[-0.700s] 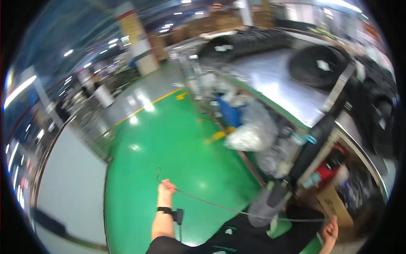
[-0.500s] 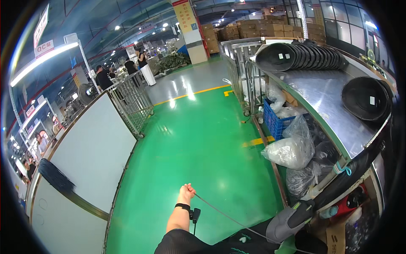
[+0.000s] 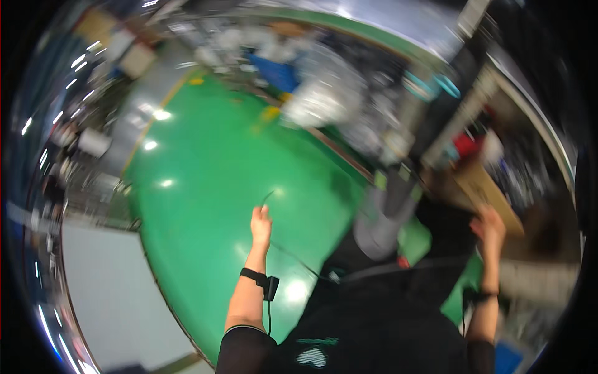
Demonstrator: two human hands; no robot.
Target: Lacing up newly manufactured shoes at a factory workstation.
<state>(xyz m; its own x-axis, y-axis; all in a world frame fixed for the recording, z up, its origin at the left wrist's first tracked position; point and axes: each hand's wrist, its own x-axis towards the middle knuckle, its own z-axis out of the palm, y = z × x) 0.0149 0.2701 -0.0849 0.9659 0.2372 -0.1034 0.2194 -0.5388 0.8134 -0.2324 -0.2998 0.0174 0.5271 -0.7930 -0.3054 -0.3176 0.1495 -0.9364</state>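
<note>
Left grip (image 3: 261,226) is clenched on the cord (image 3: 367,272), out over the green floor (image 3: 205,212), with a short dark tail poking up past the fingers. From there the cord sags toward the lap, then runs across the front of the black clothes (image 3: 374,318) to near the right grip (image 3: 489,230), blurred all along. Right fingers look curled; can't tell if they have the cord's far end. Right grip overlaps a carton (image 3: 489,193) in view, contact unclear. Black wristbands on both arms; the left one carries a small black box (image 3: 271,288) with a wire hanging off it. Grey shape (image 3: 377,227) sits between the arms, above the cord in view, green piece (image 3: 414,242) just beside it; too smeared to identify either. Farther off: clear bag (image 3: 324,100), blue crate (image 3: 274,71) and the green-edged metal surface (image 3: 398,23). Pale panel (image 3: 112,293) stands at left.
</note>
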